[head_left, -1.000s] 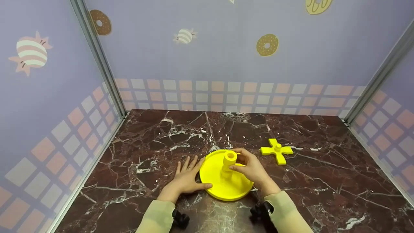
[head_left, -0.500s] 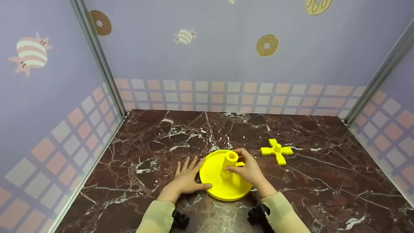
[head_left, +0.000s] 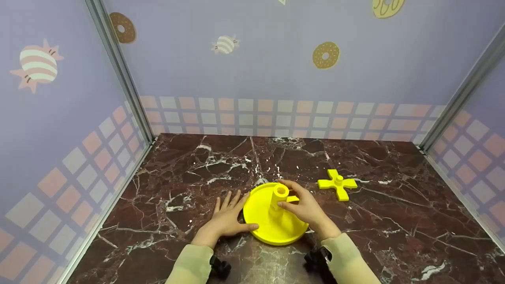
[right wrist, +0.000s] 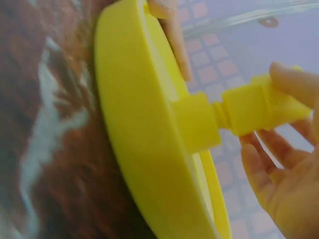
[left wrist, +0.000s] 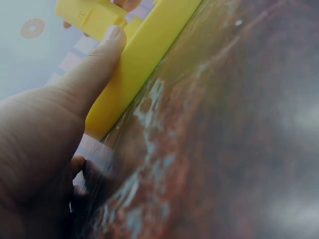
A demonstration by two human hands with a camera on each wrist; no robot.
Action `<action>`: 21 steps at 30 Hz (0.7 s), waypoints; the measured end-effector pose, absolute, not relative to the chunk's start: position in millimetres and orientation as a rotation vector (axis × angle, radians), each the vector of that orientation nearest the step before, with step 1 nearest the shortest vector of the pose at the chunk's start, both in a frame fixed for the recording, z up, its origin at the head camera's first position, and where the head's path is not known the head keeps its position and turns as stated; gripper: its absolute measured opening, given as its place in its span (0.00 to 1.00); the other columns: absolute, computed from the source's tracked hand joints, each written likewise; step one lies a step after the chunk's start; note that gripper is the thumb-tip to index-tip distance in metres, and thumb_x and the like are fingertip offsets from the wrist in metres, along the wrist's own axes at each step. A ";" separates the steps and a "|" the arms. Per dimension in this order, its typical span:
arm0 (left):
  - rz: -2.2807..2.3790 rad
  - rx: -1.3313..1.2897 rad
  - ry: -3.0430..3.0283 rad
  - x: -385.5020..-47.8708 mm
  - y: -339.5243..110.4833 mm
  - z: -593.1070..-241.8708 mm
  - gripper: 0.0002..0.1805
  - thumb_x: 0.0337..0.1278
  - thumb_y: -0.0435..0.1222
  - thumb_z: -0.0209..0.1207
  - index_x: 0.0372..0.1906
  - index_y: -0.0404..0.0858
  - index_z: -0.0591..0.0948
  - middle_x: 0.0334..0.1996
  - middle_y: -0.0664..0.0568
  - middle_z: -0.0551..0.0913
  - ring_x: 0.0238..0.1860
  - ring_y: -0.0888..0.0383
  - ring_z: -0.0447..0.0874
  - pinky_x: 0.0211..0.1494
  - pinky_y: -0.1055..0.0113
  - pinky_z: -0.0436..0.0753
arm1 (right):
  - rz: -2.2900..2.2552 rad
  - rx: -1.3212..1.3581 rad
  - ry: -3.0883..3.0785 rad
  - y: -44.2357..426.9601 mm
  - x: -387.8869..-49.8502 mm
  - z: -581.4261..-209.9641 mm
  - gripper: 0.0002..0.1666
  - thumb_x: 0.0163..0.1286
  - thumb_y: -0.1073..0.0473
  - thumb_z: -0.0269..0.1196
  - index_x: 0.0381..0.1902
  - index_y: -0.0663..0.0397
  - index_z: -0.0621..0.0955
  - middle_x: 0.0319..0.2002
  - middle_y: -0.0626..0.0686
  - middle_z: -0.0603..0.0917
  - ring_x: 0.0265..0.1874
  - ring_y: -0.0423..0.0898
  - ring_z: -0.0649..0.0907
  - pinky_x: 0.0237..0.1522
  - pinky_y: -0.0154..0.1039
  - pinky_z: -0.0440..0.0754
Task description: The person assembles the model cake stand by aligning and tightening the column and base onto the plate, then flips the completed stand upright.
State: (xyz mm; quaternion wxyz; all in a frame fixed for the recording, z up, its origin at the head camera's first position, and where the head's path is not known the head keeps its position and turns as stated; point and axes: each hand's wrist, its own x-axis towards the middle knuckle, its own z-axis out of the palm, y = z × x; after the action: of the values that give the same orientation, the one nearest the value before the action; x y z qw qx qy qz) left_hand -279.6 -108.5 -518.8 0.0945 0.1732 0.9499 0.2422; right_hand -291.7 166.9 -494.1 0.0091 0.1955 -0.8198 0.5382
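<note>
A round yellow tray (head_left: 264, 232) with a raised rim lies on the dark marbled table. From its middle rises a yellow hollow post (head_left: 279, 197) with a side arm; in the right wrist view a narrow neck shows between the tray's socket (right wrist: 197, 122) and the post (right wrist: 246, 109). My right hand (head_left: 309, 211) grips the post between thumb and fingers. My left hand (head_left: 227, 221) lies with fingers spread at the tray's left side, its thumb on the rim; in the left wrist view the thumb (left wrist: 102, 62) presses the rim (left wrist: 129, 74).
A yellow four-armed cross (head_left: 338, 184) with a short central peg lies on the table (head_left: 394, 213) to the right, beyond my right hand. Patterned lilac panels (head_left: 268, 71) with metal corner posts stand behind and at both sides.
The post's top and my right hand have shifted slightly, first right and then back left. The post's side arm shows more than in the earliest frame. The left hand stays in place.
</note>
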 end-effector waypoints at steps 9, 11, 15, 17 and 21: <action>0.714 0.512 2.816 -280.1 -109.0 -519.5 0.61 0.52 0.72 0.62 0.85 0.52 0.50 0.85 0.43 0.43 0.85 0.38 0.33 0.83 0.33 0.31 | 1.797 0.670 -2.492 167.3 -294.0 -495.4 0.31 0.69 0.64 0.69 0.68 0.61 0.76 0.61 0.62 0.83 0.62 0.58 0.82 0.66 0.54 0.81; 0.714 0.512 2.817 -280.2 -108.8 -519.9 0.61 0.52 0.72 0.62 0.85 0.52 0.50 0.85 0.43 0.43 0.85 0.38 0.33 0.83 0.33 0.31 | 1.780 0.661 -2.478 166.3 -293.9 -496.1 0.30 0.68 0.65 0.70 0.66 0.61 0.77 0.59 0.62 0.84 0.60 0.58 0.83 0.65 0.54 0.82; 0.711 0.513 2.821 -280.7 -108.6 -520.9 0.61 0.52 0.72 0.62 0.85 0.52 0.50 0.85 0.43 0.44 0.85 0.38 0.33 0.83 0.33 0.31 | 1.731 0.629 -2.458 164.0 -293.6 -497.4 0.28 0.66 0.64 0.72 0.62 0.60 0.78 0.56 0.60 0.86 0.59 0.56 0.84 0.62 0.50 0.83; 0.710 0.513 2.822 -280.9 -108.4 -521.2 0.61 0.52 0.72 0.62 0.85 0.52 0.50 0.85 0.43 0.44 0.85 0.38 0.33 0.83 0.33 0.31 | 1.695 0.610 -2.447 162.3 -293.5 -498.5 0.27 0.64 0.63 0.74 0.59 0.59 0.78 0.55 0.59 0.86 0.57 0.56 0.85 0.59 0.48 0.84; 0.705 0.512 2.821 -280.3 -108.5 -520.3 0.61 0.52 0.73 0.62 0.85 0.52 0.50 0.85 0.43 0.44 0.85 0.38 0.33 0.83 0.33 0.31 | 1.603 0.555 -2.451 158.2 -293.6 -501.3 0.27 0.60 0.61 0.76 0.55 0.57 0.78 0.51 0.57 0.85 0.52 0.54 0.85 0.54 0.44 0.86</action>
State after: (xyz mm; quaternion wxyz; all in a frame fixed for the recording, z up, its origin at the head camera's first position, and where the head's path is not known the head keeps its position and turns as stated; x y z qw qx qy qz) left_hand -280.3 -108.5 -520.3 0.0946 0.1727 0.9511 0.2379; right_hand -293.6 158.2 -501.3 0.0804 0.1856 -0.8196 0.5360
